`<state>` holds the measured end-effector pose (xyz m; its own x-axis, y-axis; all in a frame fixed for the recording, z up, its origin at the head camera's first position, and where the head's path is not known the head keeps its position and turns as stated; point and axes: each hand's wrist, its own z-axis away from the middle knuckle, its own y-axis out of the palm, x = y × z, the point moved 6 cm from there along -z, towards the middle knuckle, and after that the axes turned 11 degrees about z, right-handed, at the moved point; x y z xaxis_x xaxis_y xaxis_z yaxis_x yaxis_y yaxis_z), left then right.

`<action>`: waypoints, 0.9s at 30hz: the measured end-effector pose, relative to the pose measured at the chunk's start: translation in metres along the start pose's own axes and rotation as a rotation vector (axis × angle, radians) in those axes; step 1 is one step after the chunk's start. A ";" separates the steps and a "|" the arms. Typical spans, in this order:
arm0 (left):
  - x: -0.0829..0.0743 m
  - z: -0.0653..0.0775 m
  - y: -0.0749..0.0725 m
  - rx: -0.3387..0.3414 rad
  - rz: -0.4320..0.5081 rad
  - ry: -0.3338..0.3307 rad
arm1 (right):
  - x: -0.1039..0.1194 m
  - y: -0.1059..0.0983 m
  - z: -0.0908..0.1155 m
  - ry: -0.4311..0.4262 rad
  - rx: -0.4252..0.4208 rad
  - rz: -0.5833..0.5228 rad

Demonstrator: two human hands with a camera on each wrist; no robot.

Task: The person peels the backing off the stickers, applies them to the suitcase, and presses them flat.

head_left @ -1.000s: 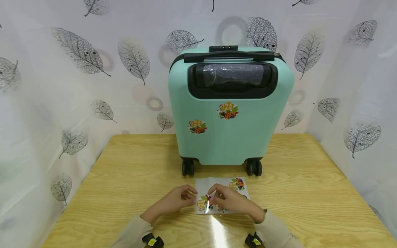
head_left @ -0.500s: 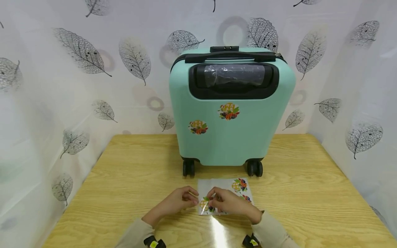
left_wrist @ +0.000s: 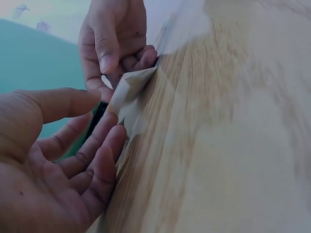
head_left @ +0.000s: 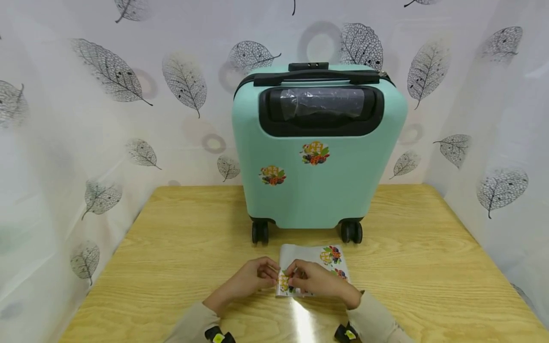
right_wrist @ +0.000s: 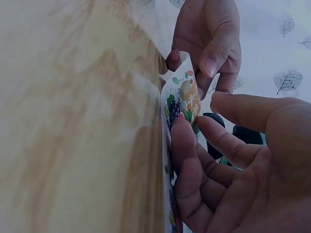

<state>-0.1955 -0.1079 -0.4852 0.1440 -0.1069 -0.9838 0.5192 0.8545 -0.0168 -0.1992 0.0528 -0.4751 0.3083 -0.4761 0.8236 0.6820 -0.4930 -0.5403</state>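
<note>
A white sticker sheet point(head_left: 298, 252) with round fruit prints lies on the table, its left end curled up. My left hand point(head_left: 259, 277) is at that raised end, fingers curved, fingertips right at the edge; I cannot tell whether it pinches the sheet. My right hand point(head_left: 317, 278) reaches over the front left part and holds the sheet with bent fingers around a fruit sticker point(right_wrist: 187, 99). In the left wrist view the pale back of the lifted sheet point(left_wrist: 133, 85) shows between the two hands. Part of the sheet is hidden under my right hand.
Behind the sheet a mint-green suitcase point(head_left: 317, 190) stands upright on black wheels. Two similar fruit stickers are on its front, one sticker point(head_left: 272, 175) at left and another sticker point(head_left: 315, 153) higher up. A leaf-patterned curtain point(head_left: 184, 157) surrounds the wooden table point(head_left: 188, 238).
The sheet's left end has curled up and shifted right. My left hand has moved right along with that edge, while my right hand stays over the same front part.
</note>
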 end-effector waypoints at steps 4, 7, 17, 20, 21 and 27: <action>-0.001 -0.002 0.003 -0.008 0.022 -0.004 | 0.000 0.001 -0.001 0.000 -0.004 0.011; -0.003 -0.004 0.006 -0.006 0.043 0.002 | 0.001 0.001 0.000 0.003 -0.008 0.007; -0.001 -0.011 0.012 -0.009 0.073 0.013 | 0.003 0.002 0.000 -0.015 -0.016 -0.014; 0.001 -0.013 0.013 -0.004 0.082 0.004 | 0.002 0.002 -0.001 -0.012 -0.013 -0.010; 0.002 -0.013 0.013 -0.004 0.086 -0.002 | 0.002 0.002 -0.001 -0.008 -0.012 -0.012; 0.002 -0.012 0.014 -0.005 0.094 -0.018 | 0.002 0.004 -0.002 0.024 -0.016 -0.027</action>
<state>-0.1981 -0.0905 -0.4898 0.2070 -0.0356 -0.9777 0.4985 0.8637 0.0741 -0.1972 0.0481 -0.4761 0.2737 -0.4798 0.8336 0.6792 -0.5172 -0.5207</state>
